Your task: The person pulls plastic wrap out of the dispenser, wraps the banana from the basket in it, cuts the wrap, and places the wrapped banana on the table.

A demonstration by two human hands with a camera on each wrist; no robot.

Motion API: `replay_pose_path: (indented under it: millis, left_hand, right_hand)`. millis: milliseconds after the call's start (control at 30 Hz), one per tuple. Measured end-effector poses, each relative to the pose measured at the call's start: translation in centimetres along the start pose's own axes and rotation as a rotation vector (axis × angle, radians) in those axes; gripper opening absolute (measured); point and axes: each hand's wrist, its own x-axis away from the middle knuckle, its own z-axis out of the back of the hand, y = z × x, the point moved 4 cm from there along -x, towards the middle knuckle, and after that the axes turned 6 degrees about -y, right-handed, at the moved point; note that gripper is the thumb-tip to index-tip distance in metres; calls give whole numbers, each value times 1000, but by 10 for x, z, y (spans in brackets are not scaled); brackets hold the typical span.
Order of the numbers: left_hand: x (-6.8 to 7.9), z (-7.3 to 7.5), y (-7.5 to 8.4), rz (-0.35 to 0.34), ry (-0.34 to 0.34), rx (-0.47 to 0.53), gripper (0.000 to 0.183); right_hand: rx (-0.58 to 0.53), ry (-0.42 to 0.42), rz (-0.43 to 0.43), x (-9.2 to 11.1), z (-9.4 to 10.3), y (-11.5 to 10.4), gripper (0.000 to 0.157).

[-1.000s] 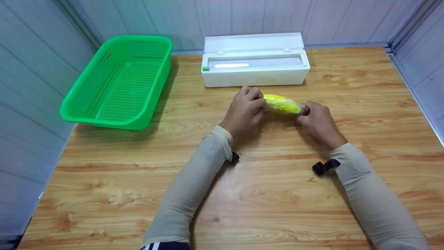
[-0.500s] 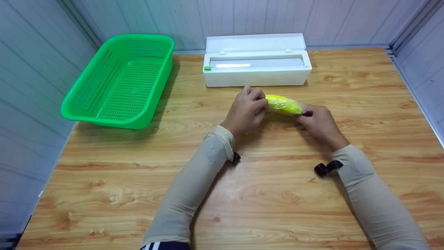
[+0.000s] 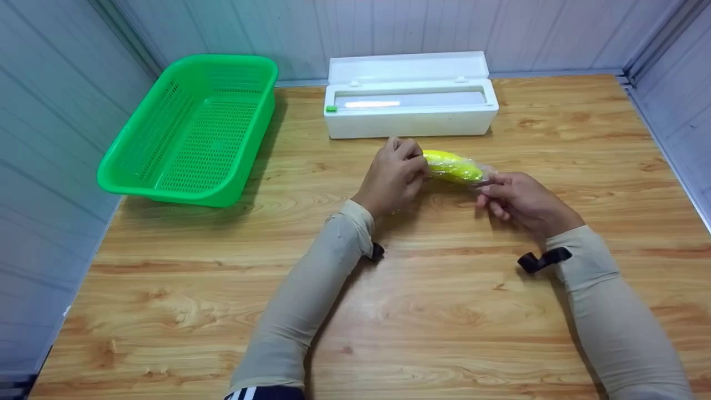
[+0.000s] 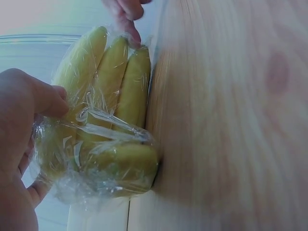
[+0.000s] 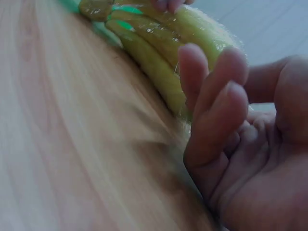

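Note:
A bunch of yellow bananas [image 4: 137, 82], wrapped in clear cling film [image 4: 96, 120], is held low over the wooden table. My left hand [image 3: 392, 178] grips its stem end, thumb on the near face in the left wrist view. At the banana tips, my right hand [image 3: 525, 200] pinches the gathered end of the film between thumb and forefinger. The other right-hand fingers [image 5: 216, 115] are loosely bent, away from the fruit. From the head, the left hand hides the stem end.
A white cling film dispenser box [image 3: 411, 125] stands behind the bananas with its lid raised. At the back left is a green plastic basket [image 3: 258, 144]. Panelled walls [image 3: 411, 28] bound the wooden table [image 3: 422, 316] at the back and sides.
My right hand has rolled outward and shifted slightly right at the tip end, its lower fingers loosening and coming into sight. The left hand keeps its hold on the bananas.

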Motion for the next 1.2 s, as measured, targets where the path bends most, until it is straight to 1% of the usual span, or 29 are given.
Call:
replay_pose_path:
  millis: [100, 167, 233, 300, 433, 533, 633, 833, 933, 1100, 1200]
  left_hand:
    - [0, 0, 0, -6, 4, 6, 12]
    - [0, -1, 0, -5, 4, 7, 11]
    - [0, 0, 0, -2, 2, 6, 11]
    - [0, 0, 0, 4, -5, 5, 11]
    - [-1, 0, 1, 18, -23, -6, 11]
    - [-1, 0, 1, 28, -34, -7, 11]
    - [0, 0, 1, 35, -37, 0, 10]
    - [-1, -1, 0, 31, -32, 6, 9]
    - [-1, 0, 0, 18, -22, 11, 9]
    - [-1, 0, 1, 2, -11, 5, 8]
    - [-1, 0, 1, 10, -20, 1, 8]
  right_hand:
    - [175, 134, -36, -2, 1, 2, 34]
    - [309, 201, -59, -4, 0, 2, 33]
    - [440, 245, -73, -6, -1, 2, 33]
    - [543, 277, -80, -7, -3, 2, 35]
    - [655, 336, -84, -9, -5, 1, 37]
    - [672, 360, -72, -10, -6, 2, 36]
    - [640, 371, -72, -9, -6, 2, 34]
    - [561, 382, -68, -8, -3, 1, 36]
    - [557, 406, -60, -7, -2, 0, 36]
    - [575, 455, -21, -6, -1, -3, 28]
    - [568, 481, -1, -6, -2, -5, 22]
